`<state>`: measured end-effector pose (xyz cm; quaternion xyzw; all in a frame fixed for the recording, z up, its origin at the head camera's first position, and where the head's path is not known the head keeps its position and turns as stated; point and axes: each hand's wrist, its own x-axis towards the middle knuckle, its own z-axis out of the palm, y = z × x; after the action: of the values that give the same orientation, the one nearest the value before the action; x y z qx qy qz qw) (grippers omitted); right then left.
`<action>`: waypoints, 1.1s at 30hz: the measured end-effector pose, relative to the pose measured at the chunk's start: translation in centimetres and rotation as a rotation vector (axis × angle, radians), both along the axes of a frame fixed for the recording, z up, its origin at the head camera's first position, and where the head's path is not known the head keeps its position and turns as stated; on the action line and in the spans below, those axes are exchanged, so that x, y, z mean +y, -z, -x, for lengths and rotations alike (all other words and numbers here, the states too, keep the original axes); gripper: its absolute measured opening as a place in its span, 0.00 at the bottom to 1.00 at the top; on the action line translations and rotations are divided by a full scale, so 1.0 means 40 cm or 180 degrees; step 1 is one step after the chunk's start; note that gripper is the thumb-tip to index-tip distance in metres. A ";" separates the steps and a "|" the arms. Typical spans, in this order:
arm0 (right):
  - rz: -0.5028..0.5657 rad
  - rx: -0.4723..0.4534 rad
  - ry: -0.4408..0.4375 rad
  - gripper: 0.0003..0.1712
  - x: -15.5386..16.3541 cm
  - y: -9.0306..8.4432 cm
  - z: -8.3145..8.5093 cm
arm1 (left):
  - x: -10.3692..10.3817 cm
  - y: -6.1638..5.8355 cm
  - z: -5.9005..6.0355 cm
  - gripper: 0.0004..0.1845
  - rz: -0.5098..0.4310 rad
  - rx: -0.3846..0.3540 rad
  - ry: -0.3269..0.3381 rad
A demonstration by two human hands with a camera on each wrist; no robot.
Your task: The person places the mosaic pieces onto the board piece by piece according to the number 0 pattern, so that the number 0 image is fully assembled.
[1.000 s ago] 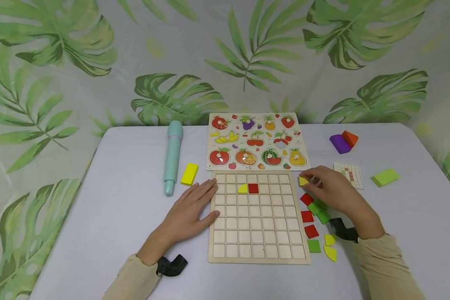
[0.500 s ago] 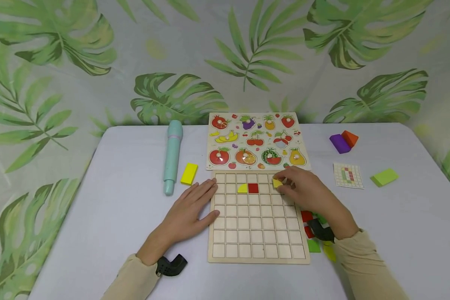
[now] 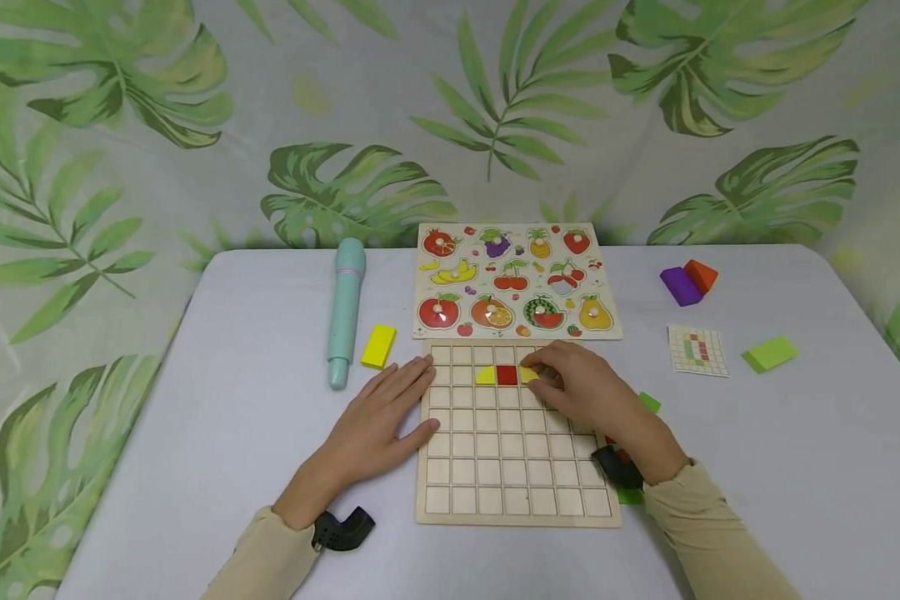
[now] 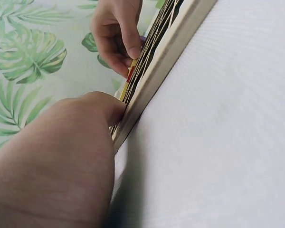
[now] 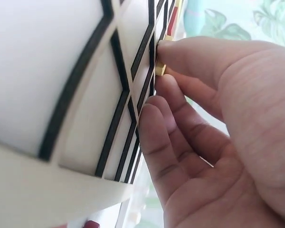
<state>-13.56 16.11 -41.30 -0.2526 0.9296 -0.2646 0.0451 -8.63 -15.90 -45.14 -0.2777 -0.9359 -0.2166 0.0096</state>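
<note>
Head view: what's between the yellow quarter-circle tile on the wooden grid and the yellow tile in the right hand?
One red square tile, in a cell of the pale wooden grid board; the head view shows it.

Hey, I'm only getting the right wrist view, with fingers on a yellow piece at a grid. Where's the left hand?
Observer: The left hand touches the left edge of the grid board.
Operator: Which row is the yellow piece at?
Observer: The head view puts it at the second row from the board's far edge.
Operator: Anything printed off to the board's right?
Observer: Yes, a small card showing a coloured pattern on a grid.
</note>
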 end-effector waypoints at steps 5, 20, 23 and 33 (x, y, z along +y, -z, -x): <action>-0.0063 -0.0023 -0.0024 0.17 -0.005 -0.008 -0.004 | 0.000 0.000 0.000 0.39 0.0001 0.0024 -0.0002; -0.0179 -0.0027 0.0205 0.18 0.096 -0.075 -0.018 | 0.001 0.003 0.002 0.39 0.0039 -0.0059 -0.0023; -0.0233 -0.0055 0.0243 0.18 0.122 -0.077 -0.016 | 0.001 0.003 0.003 0.39 0.0046 -0.0053 -0.0024; -0.0208 -0.0027 0.0252 0.19 0.195 -0.088 -0.009 | 0.000 0.005 0.004 0.39 0.0031 -0.0021 -0.0009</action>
<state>-13.20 23.90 -37.79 -0.2129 0.9468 -0.2367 0.0467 -8.78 -15.89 -45.34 -0.2757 -0.9373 -0.2129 0.0056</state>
